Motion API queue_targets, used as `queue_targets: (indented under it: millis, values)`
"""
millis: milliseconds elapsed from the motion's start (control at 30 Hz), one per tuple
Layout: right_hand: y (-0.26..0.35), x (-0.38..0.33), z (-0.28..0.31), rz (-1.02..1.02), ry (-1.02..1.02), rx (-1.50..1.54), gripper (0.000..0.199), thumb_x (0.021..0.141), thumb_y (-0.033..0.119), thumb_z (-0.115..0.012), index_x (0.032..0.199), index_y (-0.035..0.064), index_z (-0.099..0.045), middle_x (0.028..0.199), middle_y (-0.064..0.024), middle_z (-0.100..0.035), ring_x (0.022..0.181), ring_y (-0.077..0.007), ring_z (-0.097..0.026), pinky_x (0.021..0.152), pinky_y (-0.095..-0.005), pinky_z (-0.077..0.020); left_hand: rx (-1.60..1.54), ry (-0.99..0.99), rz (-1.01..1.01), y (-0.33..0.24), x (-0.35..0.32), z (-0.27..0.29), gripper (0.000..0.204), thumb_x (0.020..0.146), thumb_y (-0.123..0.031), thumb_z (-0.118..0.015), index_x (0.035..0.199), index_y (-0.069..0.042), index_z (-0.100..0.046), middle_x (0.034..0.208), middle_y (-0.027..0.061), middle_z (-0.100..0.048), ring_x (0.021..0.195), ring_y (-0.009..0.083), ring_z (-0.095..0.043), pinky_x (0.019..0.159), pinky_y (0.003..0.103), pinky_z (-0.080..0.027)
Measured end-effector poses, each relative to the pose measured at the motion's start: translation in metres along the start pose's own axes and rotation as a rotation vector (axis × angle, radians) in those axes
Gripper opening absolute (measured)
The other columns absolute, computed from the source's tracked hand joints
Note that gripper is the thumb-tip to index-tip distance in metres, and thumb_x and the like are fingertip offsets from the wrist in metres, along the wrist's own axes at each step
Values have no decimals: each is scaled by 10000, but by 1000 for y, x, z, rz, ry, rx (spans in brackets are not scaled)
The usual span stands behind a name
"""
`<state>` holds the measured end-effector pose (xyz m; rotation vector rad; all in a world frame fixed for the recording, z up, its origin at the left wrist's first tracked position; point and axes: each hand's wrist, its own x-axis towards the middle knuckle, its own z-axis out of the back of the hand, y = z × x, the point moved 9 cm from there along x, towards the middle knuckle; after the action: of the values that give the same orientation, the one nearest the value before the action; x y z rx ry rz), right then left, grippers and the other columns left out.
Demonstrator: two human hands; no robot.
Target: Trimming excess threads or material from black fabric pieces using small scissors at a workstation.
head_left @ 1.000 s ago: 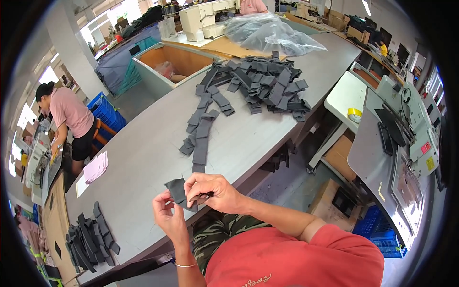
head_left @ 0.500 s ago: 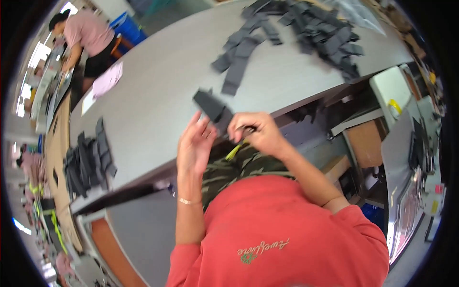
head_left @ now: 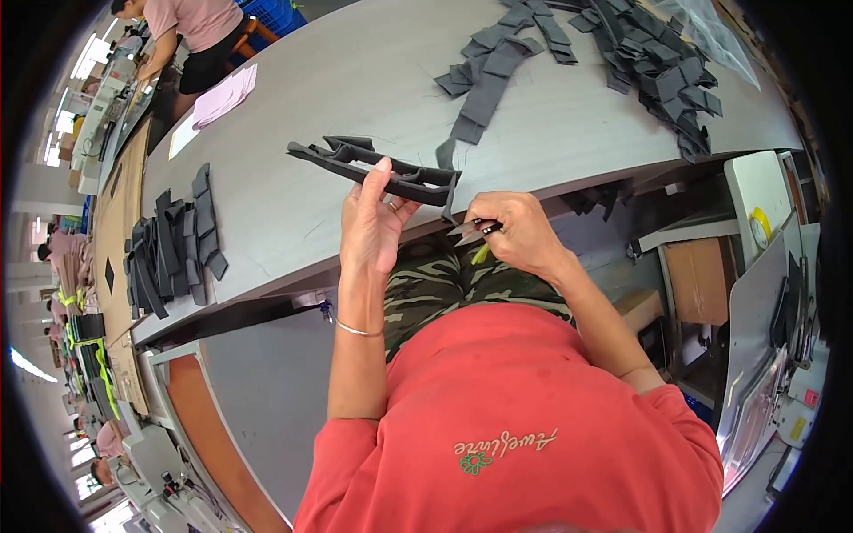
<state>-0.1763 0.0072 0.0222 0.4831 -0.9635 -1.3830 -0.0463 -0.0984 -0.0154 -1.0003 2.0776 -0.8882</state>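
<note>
In my left hand [head_left: 373, 226] is a dark grey fabric strip [head_left: 413, 188], folded into loops and pinched between thumb and fingers above the table's near edge. Its right end hangs down toward my other hand. My right hand [head_left: 526, 235] is closed around small thread snips [head_left: 478, 229], whose pointed blades face the hanging end of the strip. A gap between blades and fabric is hard to make out. Something yellow [head_left: 482, 254] shows just below the snips. Beyond the hands, a chain of grey fabric pieces [head_left: 484, 89] lies on the table.
A large heap of grey strips [head_left: 657, 75] lies at the far right beside clear plastic [head_left: 702, 35]. A neater pile [head_left: 173, 244] sits at the left of the grey table [head_left: 338, 98]. Pink sheets [head_left: 225, 96] lie farther back. A person [head_left: 191, 35] works at the far left.
The strip has swung from a steep slant to nearly level, now reaching left and showing its loops. My left fingers have closed on it. The snips have come into clear sight as my right hand shifted right.
</note>
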Motion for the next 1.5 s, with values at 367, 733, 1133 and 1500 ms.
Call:
queue_targets:
  millis: [367,733,1133,1500]
  values:
    - [8,16,23,-128,-207,225,293,723,-14,-638,997,84,-671,799,-38,-593,741,-140,-576,664,-272,-457,121,-2,-43,-2,-4,-10,260,874,-319,-648,949,-86,-561,952,69,-627,874,179,-609,794,359,-475]
    - [0,16,11,-180,-190,242,229,711,-94,-620,896,34,-667,733,-37,-550,658,-136,-498,592,-260,-394,141,39,-74,-3,-7,-8,267,894,-299,-592,1008,-64,-541,955,104,-649,861,183,-618,815,375,-490]
    - [3,26,16,-143,-212,73,127,775,64,-616,894,54,-656,717,-75,-577,591,-228,-530,547,-344,-395,254,41,-218,-7,-15,-23,154,833,-38,-618,948,-12,-519,977,109,-637,867,151,-616,804,297,-503]
    - [0,19,27,-239,-204,446,278,842,186,-692,1098,98,-624,847,-30,-615,772,-68,-524,667,-226,-426,321,88,-377,-19,-23,-35,223,789,51,-619,990,2,-535,1096,150,-635,988,154,-566,892,299,-421]
